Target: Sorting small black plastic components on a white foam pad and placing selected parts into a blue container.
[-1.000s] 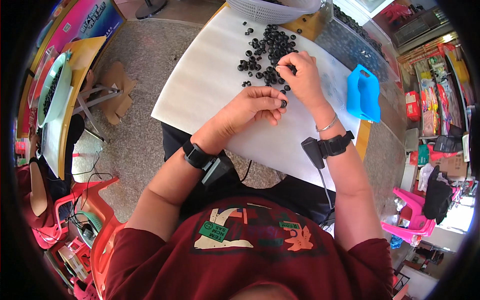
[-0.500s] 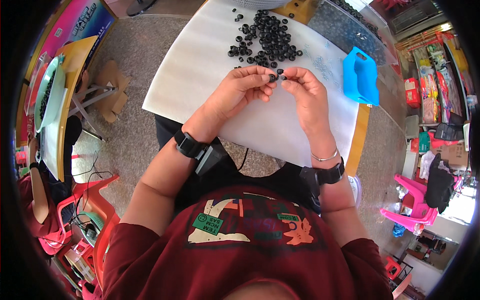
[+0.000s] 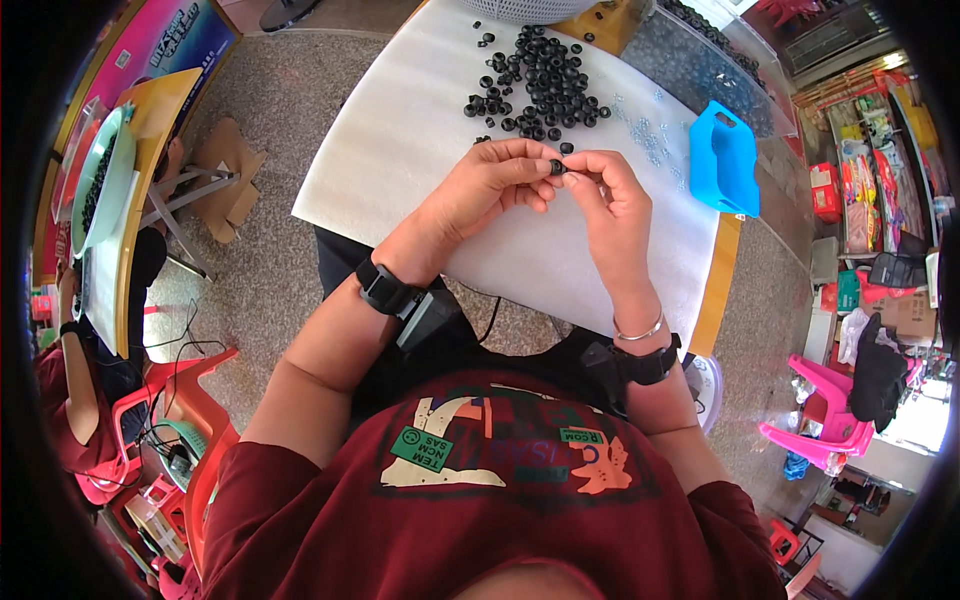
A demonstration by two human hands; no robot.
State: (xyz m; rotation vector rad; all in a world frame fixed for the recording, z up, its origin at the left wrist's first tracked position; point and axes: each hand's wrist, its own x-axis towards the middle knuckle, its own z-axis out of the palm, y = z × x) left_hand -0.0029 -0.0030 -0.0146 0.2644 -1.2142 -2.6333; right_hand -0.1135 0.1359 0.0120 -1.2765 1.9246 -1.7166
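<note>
My left hand (image 3: 488, 184) and my right hand (image 3: 607, 196) meet above a white foam sheet (image 3: 420, 160) on the table. Both pinch one small black ring (image 3: 557, 167) between their fingertips. Just beyond the fingers lies a heap of several black rings (image 3: 540, 85) on the sheet. Small clear pieces (image 3: 645, 130) are scattered to the right of the heap. Each wrist carries a black band.
A blue plastic scoop (image 3: 722, 158) lies at the right edge of the sheet. A white mesh basket (image 3: 525, 8) stands at the far edge. Another person (image 3: 85, 400) sits at a yellow table (image 3: 125, 190) on the left. Pink stools (image 3: 815, 420) stand at the right.
My right hand came back from the heap of rings and joined my left hand. Both hands now hold one ring together, nearer to me than before.
</note>
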